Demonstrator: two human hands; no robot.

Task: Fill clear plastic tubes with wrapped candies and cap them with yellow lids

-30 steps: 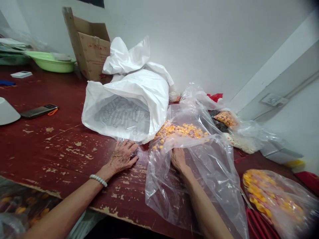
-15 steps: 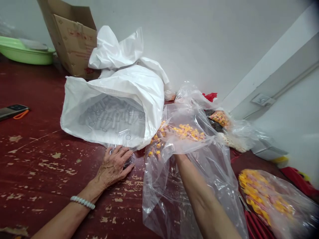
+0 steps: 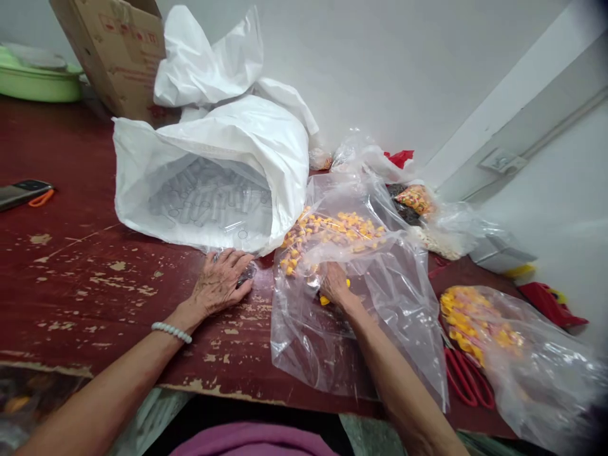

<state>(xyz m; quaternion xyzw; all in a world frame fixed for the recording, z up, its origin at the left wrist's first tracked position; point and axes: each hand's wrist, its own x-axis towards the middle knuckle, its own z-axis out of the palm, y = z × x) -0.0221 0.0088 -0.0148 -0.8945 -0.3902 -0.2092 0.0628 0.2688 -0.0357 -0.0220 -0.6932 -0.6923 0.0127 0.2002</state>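
My left hand (image 3: 222, 282) rests with its fingers spread over some clear plastic pieces on the worn red table (image 3: 123, 304). Just behind it a white sack (image 3: 285, 152) lies with its mouth open, showing many clear tubes (image 3: 213, 196). Inside a clear plastic bag (image 3: 389, 304) is my right hand (image 3: 334, 282), beside small yellow and pink pieces (image 3: 351, 229). Its fingers are partly hidden by the plastic, and what they hold, if anything, cannot be made out. A few yellow pieces lie right by them.
Red-handled scissors (image 3: 468, 379) and another bag of yellow pieces (image 3: 475, 323) lie at the right. A phone (image 3: 23, 193), a green basin (image 3: 42, 82) and a cardboard box (image 3: 118, 57) stand or lie at the left. Small bags line the wall.
The view has tilted down, showing the table's front edge. My right hand has drawn back toward me within the clear bag, with yellow pieces near it. My left hand stays by the sack.
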